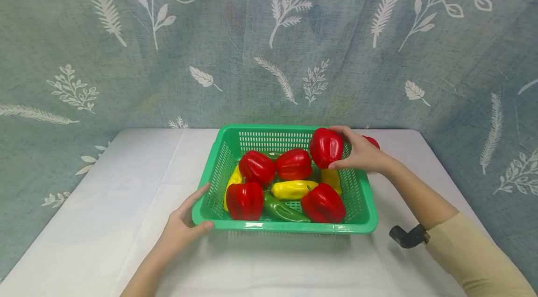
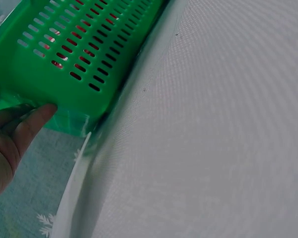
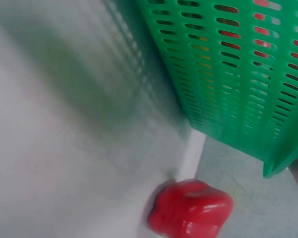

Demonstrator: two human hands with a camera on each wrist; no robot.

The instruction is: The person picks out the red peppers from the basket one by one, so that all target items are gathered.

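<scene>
Green plastic fills the middle of the head view: a slotted basket (image 1: 357, 194) sits on a white tablecloth (image 1: 126, 185), loaded with red, yellow and green peppers. At the basket's near left corner, the left hand (image 1: 185, 222) clamps the rim, thumb curled along the front edge and fingers up the side wall. Up at the far right corner, the right hand (image 1: 357, 154) grips a red pepper (image 1: 325, 146), fingers wrapped over its top and thumb beneath, holding it just above the rim. Behind that hand, another red pepper (image 1: 372, 140) peeks out on the cloth, outside the basket. A leaf-patterned curtain (image 1: 269, 40) hangs across the back.

Over to the left wrist view: the basket's wall (image 2: 74, 54) fills the upper left, red showing through the slots, and the left hand's fingers (image 2: 30, 121) press against its lower edge.

Right wrist view now: the basket wall (image 3: 248, 74) takes the upper right, and the loose red pepper (image 3: 191, 208) lies on the cloth at the bottom, just beside the basket's corner. The held pepper is out of frame here.
</scene>
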